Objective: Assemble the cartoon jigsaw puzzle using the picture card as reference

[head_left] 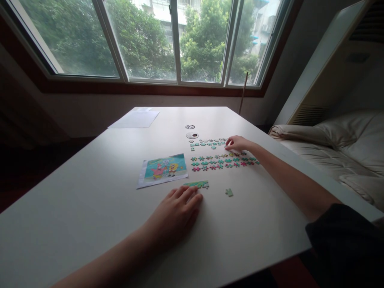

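The loose cardboard jigsaw pieces in teal, green and pink lie spread in rough rows on the pale grey table, right of centre. The right hand reaches out over their far edge, fingertips pinched down among the pieces; whether it has one between them I cannot tell (too small to see). Nearer, a short joined strip of green puzzle pieces lies with its long axis left to right, just beyond the fingertips of the left hand, which rests flat with fingers spread and holds nothing. A single green piece sits apart to the strip's right. Left of the strip lies the printed cartoon reference picture; no writing on it is legible. Farther back lies a blank white sheet.
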The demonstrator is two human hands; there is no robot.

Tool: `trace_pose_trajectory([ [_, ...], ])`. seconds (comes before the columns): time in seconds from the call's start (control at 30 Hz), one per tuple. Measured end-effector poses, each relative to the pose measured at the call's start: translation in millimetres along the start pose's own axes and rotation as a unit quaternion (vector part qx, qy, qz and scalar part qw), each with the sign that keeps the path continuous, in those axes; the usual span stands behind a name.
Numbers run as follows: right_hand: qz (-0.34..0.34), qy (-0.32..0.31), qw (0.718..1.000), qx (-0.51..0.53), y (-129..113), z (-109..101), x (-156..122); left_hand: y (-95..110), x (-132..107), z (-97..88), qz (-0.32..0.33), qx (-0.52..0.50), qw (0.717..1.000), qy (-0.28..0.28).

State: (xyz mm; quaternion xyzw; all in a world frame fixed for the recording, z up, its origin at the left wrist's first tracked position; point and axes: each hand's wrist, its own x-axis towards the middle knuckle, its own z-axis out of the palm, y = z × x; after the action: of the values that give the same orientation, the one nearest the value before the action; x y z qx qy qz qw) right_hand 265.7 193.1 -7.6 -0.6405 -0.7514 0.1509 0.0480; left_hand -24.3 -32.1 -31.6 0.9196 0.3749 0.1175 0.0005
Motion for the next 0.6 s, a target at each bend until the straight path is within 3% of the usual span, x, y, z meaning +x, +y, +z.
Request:
trace_pose_trajectory([
  [0.33, 0.023, -0.048, 0.996, 0.072, 10.8, 7.1, 13.7, -0.5, 0.0, 1.2, 0.003, 0.000, 1.000, 0.002],
  [0.6, 0.020, -0.053, 0.994, 0.091, 5.2, 5.8, 12.1, -2.1, -0.8, 1.9, 0.003, -0.004, 1.000, 0.008],
])
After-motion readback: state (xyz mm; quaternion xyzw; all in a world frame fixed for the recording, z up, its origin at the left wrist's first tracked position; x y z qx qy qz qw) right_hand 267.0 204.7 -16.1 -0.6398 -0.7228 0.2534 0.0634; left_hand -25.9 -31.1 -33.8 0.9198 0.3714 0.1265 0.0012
